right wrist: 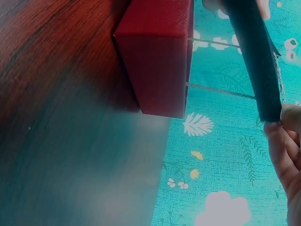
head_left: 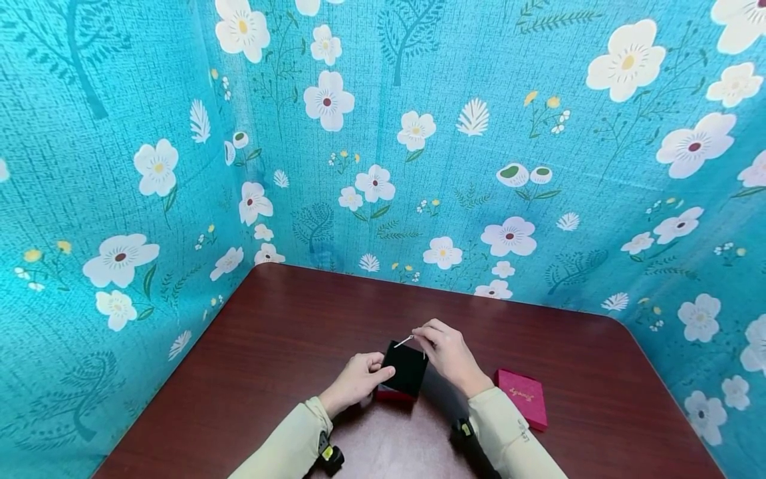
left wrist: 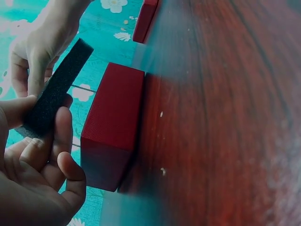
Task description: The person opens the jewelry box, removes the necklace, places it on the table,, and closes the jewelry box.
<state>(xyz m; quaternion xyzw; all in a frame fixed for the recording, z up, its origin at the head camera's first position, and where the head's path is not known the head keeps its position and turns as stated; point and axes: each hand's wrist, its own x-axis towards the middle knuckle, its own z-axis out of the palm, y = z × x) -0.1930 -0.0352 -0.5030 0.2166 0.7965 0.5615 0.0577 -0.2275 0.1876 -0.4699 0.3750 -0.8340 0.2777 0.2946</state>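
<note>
1. Turquoise floral fabric hangs behind and beside the bench, printed with white blossoms and leaves.
2. The dark red-brown wooden bench carries the things and has rounded far corners.
3. Cream sleeves cover both forearms, with a black wristband on the left one.
4. The left hand grips the near-left part of a black foam insert between thumb and curled fingers, holding it tilted above a box.
5. The right hand has its thumb and fingertips pinched together on a fine chain, just beside the insert's far-right corner.
6. The red jewellery box base sits on the bench under the insert; two thin strands run from it up to the insert. How much lies inside cannot be seen.
7. The red box lid rests on the bench to the right of the right hand, gold script uppermost.
8. The black foam insert is between the hands, lifted clear of the base.
9. The silver chain lies along the insert's far edge and reaches the right fingertips.
</note>
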